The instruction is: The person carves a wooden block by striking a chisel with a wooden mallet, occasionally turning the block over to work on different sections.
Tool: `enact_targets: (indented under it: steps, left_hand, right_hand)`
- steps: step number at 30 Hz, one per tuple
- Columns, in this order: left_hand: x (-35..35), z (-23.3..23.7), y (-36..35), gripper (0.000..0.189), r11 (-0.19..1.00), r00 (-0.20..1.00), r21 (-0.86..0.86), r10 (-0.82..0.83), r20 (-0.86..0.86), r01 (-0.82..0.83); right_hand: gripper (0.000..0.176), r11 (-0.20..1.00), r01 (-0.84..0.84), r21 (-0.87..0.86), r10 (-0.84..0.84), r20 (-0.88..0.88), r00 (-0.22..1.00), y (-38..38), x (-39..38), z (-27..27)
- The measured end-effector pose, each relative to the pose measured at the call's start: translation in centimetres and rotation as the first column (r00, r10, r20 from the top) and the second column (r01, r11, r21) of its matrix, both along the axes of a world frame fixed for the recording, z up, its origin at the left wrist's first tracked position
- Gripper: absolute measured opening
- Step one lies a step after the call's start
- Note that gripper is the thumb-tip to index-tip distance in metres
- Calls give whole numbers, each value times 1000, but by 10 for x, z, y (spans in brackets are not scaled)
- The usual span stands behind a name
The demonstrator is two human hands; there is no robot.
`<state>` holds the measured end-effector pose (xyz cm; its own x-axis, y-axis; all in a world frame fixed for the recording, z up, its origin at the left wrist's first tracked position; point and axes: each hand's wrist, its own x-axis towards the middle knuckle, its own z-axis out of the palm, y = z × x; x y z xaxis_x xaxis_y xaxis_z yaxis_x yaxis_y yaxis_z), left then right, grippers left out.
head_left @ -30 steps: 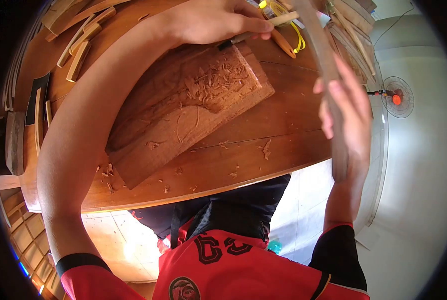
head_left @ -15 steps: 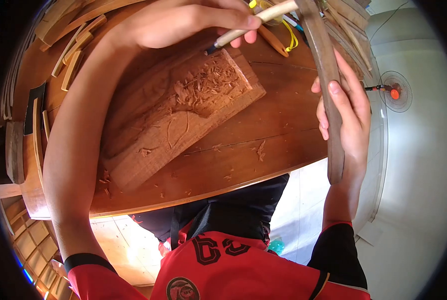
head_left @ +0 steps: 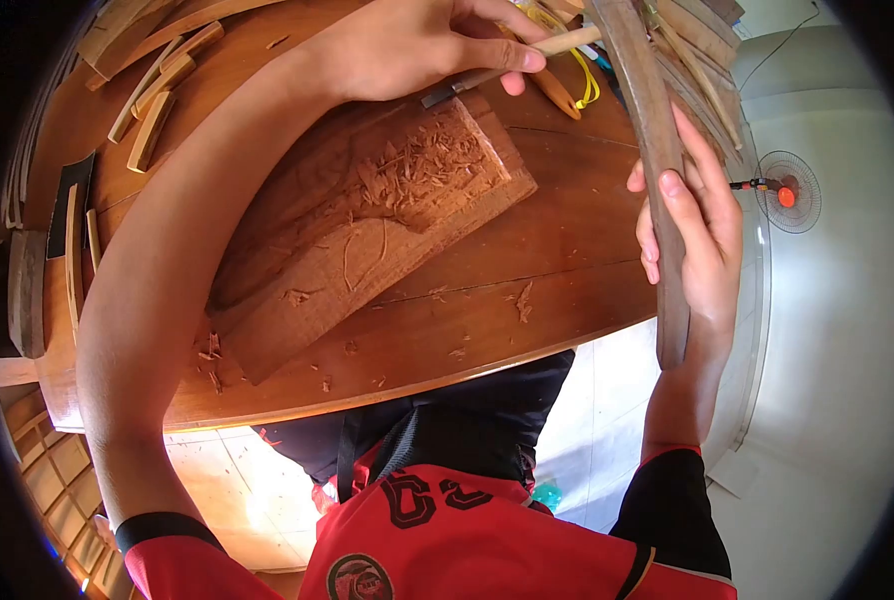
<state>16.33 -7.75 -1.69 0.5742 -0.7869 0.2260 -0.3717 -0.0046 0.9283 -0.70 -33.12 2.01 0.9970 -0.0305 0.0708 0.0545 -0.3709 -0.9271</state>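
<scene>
A carved wooden board (head_left: 407, 250) lies slanted on the table, its recess strewn with reddish shavings (head_left: 427, 165). Over its far edge, my left hand (head_left: 437, 45) grips a chisel (head_left: 567, 42) by its light wooden handle. The dark blade sits near the board's top edge, and the handle's end meets the upper part of a long wooden bar. My right hand (head_left: 702, 215) is wrapped round this dark wooden bar (head_left: 657, 150), which stands nearly upright in the view.
Wooden strips (head_left: 152, 130) lie at the left of the table (head_left: 567, 240). Behind the chisel are an orange-brown handle (head_left: 557, 92) and a yellow cord (head_left: 589, 92). More wood pieces (head_left: 702, 60) are stacked at the far right. A fan (head_left: 787, 192) stands beyond.
My left hand has shifted right and slightly up, and the chisel now lies flatter, with its blade moved right. My right hand and the wooden bar have barely moved.
</scene>
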Motion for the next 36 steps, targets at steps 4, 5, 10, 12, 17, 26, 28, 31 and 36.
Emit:
enact_targets:
  steps: [4,5,10,12,17,26,28,31,36]
  left_hand:
    - [2,3,-3,31,988,998,143,58,-36,-52]
    - [4,-3,-6,32,988,997,141,65,-44,-58]
    - [-1,5,-2,31,995,997,93,35,-62,-29]
    - [-1,6,-1,31,995,999,98,37,-39,-33]
    - [2,3,-4,31,973,995,208,100,5,-98]
    - [-1,-4,-2,34,944,964,249,170,203,-218]
    - [-3,0,-2,34,959,981,216,161,111,-182]
    - [-6,4,-6,32,973,989,179,144,15,-145]
    - [-3,-5,-7,29,988,991,105,120,-60,-113]
  right_hand:
    - [52,1000,-13,-22,13,5,1000,0,0,1]
    - [52,1000,-14,-26,14,12,1000,-1,-1,2]
    - [52,999,-12,-37,13,44,999,-2,0,8]
    - [51,999,-9,-36,10,43,999,-3,-1,7]
    - [51,998,-53,-45,52,-31,998,-1,-4,-3]
    - [50,999,-30,-15,28,-110,994,-3,4,-8]
    - [50,1000,18,13,-17,-62,998,-4,4,-4]
    - [51,999,40,-2,-40,-34,999,-10,7,-1]
    - [51,998,-12,-54,8,-76,997,-11,4,-2]
